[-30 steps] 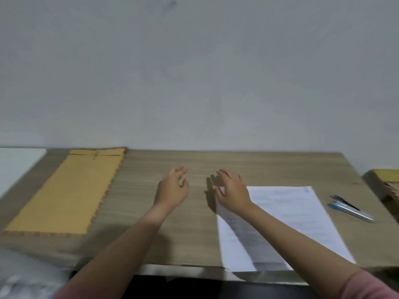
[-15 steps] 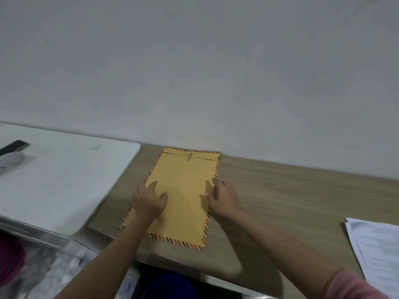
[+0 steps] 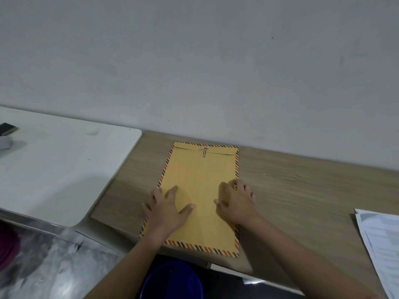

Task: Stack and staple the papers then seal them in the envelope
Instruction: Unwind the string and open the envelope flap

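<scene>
A yellow-brown envelope with a striped border lies flat on the wooden desk, its flap at the far end held by a metal clip. My left hand rests flat on the envelope's near left part, fingers spread. My right hand sits at the envelope's right edge with fingers curled over it; whether it grips the edge is unclear. The white papers lie at the right border of the view, partly cut off. No stapler is in view.
A white table adjoins the desk on the left, with a dark flat object at its far left. A blue round container sits below the desk's near edge. Crinkled plastic fills the lower left. A grey wall stands behind.
My view swung left from the papers and pen to the envelope. Both hands moved from the middle of the desk onto the envelope and have settled further onto it.
</scene>
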{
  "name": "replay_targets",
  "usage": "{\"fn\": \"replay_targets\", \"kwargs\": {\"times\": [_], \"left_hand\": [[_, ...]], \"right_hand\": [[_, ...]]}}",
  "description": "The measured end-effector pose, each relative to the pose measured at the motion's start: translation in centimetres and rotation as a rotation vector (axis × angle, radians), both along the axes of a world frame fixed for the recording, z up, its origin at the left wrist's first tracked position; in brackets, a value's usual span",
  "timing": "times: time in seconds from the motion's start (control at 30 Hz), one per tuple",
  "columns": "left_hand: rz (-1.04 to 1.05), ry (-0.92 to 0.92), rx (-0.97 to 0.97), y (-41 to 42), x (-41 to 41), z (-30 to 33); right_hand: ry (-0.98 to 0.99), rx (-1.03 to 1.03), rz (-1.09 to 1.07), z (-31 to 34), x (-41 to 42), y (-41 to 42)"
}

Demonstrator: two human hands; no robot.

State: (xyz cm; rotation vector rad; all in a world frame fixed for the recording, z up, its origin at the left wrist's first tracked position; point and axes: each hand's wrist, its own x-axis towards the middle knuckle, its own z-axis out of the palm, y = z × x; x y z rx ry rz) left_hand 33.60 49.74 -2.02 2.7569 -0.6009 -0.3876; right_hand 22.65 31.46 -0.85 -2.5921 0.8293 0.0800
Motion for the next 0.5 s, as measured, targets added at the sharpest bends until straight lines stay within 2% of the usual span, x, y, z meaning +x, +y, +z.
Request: {"fn": "replay_targets", "kwargs": {"times": [0.2, 0.37, 0.5], "left_hand": [[-0.165, -0.111, -0.068, -2.3, -3.1, -0.6], [-0.290, -0.111, -0.122, -8.1, -4.7, -0.4], [-0.393, -0.125, -0.074, -11.5, -5.7, -0.5]], "right_hand": [[0.037, -0.034, -0.034, -0.3, -8.6, -1.0], [0.069, -0.046, -0.069, -0.2, -14.5, -1.3], [0.123, -0.082, -0.058, 0.4, -17.4, -1.4]]}}
